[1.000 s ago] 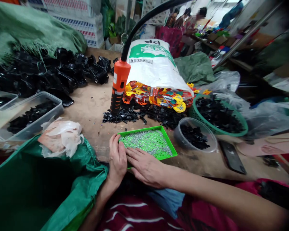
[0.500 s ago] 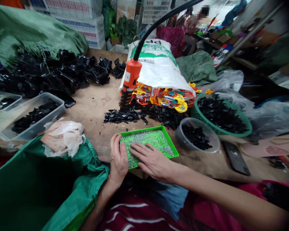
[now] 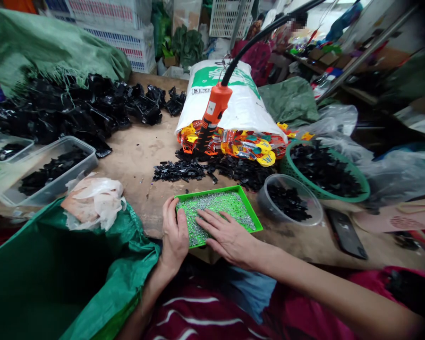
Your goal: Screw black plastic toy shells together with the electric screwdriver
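Observation:
A shallow green tray (image 3: 252, 211) full of small silvery screws sits at the near edge of the wooden table. My left hand (image 3: 174, 236) grips the tray's left edge, fingers curled over the rim. My right hand (image 3: 228, 236) lies flat on the screws, fingers stretched out and spread. An orange and black electric screwdriver (image 3: 211, 118) hangs on a black cable above the middle of the table, tilted to the right. Beneath it lies a scatter of small black plastic parts (image 3: 179, 170).
A clear bowl (image 3: 306, 198) and a green basket (image 3: 357, 182) of black parts stand right of the tray, a dark phone (image 3: 347, 233) beyond. A white sack (image 3: 233, 94) spills coloured pieces. Left are clear tubs (image 3: 42, 172), a black parts heap (image 3: 67, 111) and a green bag (image 3: 56, 274).
My right hand has slid forward over the screws in the tray. The hanging screwdriver has swung to the right and tilted. My left hand has stayed on the tray's edge.

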`<state>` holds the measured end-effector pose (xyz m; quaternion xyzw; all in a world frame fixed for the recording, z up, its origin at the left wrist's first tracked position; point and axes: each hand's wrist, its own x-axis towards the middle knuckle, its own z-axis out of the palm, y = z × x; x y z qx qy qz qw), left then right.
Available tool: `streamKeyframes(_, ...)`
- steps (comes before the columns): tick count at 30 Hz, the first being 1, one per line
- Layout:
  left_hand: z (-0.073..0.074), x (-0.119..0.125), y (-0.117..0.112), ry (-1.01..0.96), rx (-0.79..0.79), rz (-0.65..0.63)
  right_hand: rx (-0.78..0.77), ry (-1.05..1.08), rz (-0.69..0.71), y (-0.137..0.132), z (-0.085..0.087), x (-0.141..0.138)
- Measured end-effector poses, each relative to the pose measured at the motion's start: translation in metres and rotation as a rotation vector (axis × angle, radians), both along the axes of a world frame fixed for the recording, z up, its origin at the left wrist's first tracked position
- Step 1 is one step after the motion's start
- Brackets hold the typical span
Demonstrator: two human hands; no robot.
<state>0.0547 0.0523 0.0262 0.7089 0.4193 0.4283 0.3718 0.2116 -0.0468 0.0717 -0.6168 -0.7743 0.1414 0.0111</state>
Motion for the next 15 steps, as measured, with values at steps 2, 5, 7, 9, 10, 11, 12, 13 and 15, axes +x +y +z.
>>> streamKeyframes(2,-0.001,0.0,0.0,-0.005,0.003,-0.007,0.006,-0.042,-0.057,-0.007,0.0,0.011)
streamKeyframes(5,-0.001,0.0,-0.001,-0.003,0.003,-0.002,0.006,-0.086,-0.143,-0.018,0.001,0.02)
streamKeyframes(7,0.0,0.0,-0.001,-0.003,0.003,0.005,-0.006,-0.085,-0.184,-0.023,0.002,0.017)
streamKeyframes(9,0.0,0.001,-0.001,-0.004,0.007,0.008,-0.025,-0.051,-0.164,-0.025,0.005,0.006)
streamKeyframes(10,0.001,0.001,0.0,-0.003,0.01,0.009,-0.036,-0.023,-0.128,-0.024,0.007,-0.001)
streamKeyframes(11,0.001,0.001,0.0,0.0,0.013,0.01,-0.047,0.008,-0.081,-0.023,0.009,-0.009)
streamKeyframes(12,0.001,0.001,0.0,0.003,0.015,0.009,-0.058,0.042,-0.032,-0.02,0.011,-0.017)
streamKeyframes(13,0.001,0.001,0.001,0.005,0.017,0.008,-0.069,0.075,0.014,-0.017,0.012,-0.024)
streamKeyframes(15,0.0,0.001,0.002,0.011,0.018,0.006,-0.082,0.125,0.071,-0.012,0.014,-0.033)
